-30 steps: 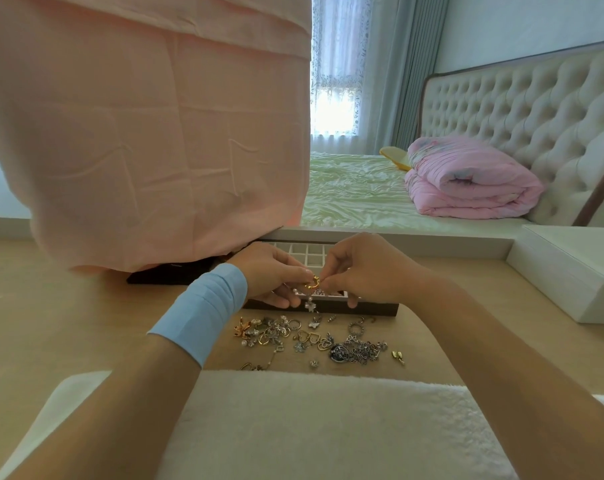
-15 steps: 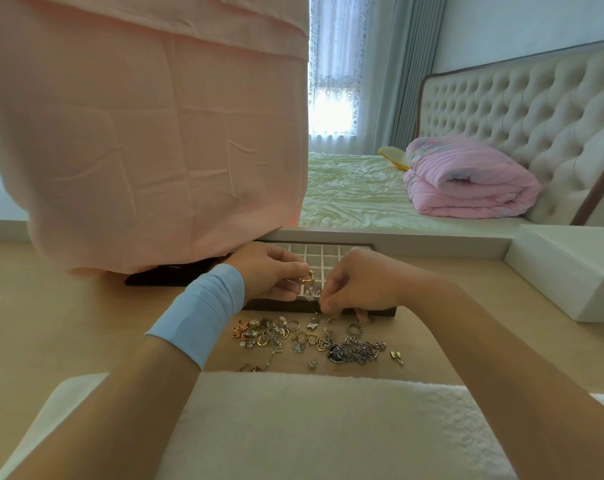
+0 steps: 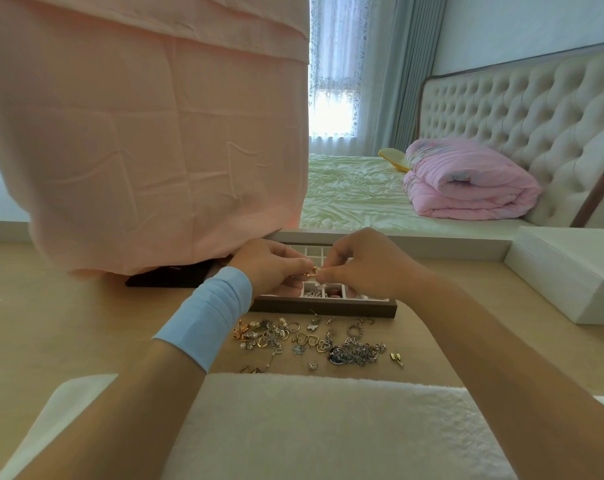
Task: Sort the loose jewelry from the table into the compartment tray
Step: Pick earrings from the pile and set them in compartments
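A small gold piece (image 3: 311,271) is pinched between my left hand (image 3: 269,268) and my right hand (image 3: 359,265), both held together just above the compartment tray (image 3: 328,308). The tray is dark brown outside with white cells; two front cells hold small beads and a reddish item. Between the tray and a white towel lies the loose jewelry (image 3: 311,341): gold and silver earrings, heart rings, a tangled chain with a dark pendant. A light blue band wraps my left wrist.
A pink cloth (image 3: 148,133) hangs at the left over a dark box (image 3: 169,277). A white fluffy towel (image 3: 328,424) covers the near table edge. A white box (image 3: 567,268) sits at the right. Behind are a bed and a rolled pink quilt.
My right hand dipped toward the tray's front edge half a second ago, then rose back. Both hands now meet again on the gold piece above the tray.
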The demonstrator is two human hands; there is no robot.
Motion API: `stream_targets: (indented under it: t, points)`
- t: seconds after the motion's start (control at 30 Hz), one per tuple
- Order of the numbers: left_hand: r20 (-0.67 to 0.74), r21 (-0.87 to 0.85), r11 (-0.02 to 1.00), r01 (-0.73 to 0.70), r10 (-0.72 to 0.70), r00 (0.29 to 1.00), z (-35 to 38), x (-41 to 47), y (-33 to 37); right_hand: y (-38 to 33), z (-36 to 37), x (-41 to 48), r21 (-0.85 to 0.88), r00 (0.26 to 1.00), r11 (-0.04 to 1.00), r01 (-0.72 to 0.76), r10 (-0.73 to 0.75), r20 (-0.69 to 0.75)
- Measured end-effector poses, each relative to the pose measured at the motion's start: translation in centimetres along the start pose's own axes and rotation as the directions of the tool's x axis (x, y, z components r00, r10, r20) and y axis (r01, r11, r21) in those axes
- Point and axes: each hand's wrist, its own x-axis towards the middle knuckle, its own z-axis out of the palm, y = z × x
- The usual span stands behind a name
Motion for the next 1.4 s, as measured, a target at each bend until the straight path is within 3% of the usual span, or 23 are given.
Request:
stream_targets:
  t: [0.2,0.37,0.43,0.53,0.73,0.93,1.03,1.17,1.27,1.4]
  points:
    - [0.015,0.165,0.986,-0.026,0.024,1.0,0.4,-0.4,0.0,0.2,0.1,-0.1,0.026,0.997,0.997,0.068,-0.068,0.02]
    - [-0.043,0.168,0.984,-0.067,0.075,0.996,0.1,0.0,-0.6,1.0,-0.2,-0.4,-0.156,0.93,0.988,0.018,0.041,0.367]
    - [-0.005,0.144,0.986,-0.082,0.083,0.997,0.3,-0.1,-0.7,1.3,-0.1,-0.3,-0.192,0.904,0.981,0.009,0.074,0.422]
    - [0.021,0.135,0.983,-0.121,0.12,0.993,1.3,-0.3,-0.8,1.6,-0.7,-0.2,-0.158,0.929,0.987,-0.031,0.086,0.359]
    - [-0.078,0.068,0.979,-0.194,0.199,0.977,3.6,-0.5,-0.9,2.6,-2.4,0.0,0.225,0.986,0.97,-0.097,0.063,0.156]
    - [-0.115,-0.016,0.987,-0.16,0.157,0.981,5.9,0.0,-0.6,4.5,-2.9,0.5,0.249,0.99,0.96,-0.125,0.104,0.097]
    - [-0.072,0.244,0.947,-0.207,0.231,0.97,6.6,1.0,-1.1,5.5,-2.6,0.8,0.15,0.991,0.98,-0.13,0.125,0.046]
    - [0.015,0.587,0.766,-0.263,0.315,0.949,6.3,1.6,-2.0,6.3,-1.4,1.6,-0.09,0.996,0.992,-0.093,0.094,0.001]
    - [0.118,0.693,0.628,-0.354,0.386,0.915,5.8,1.9,-3.0,6.1,-0.7,1.7,-0.193,0.999,0.98,-0.044,0.049,0.02]
    - [0.18,0.728,0.552,-0.407,0.419,0.89,5.4,1.7,-3.5,5.8,-0.3,1.7,-0.339,0.997,0.941,0.009,0.016,0.069]
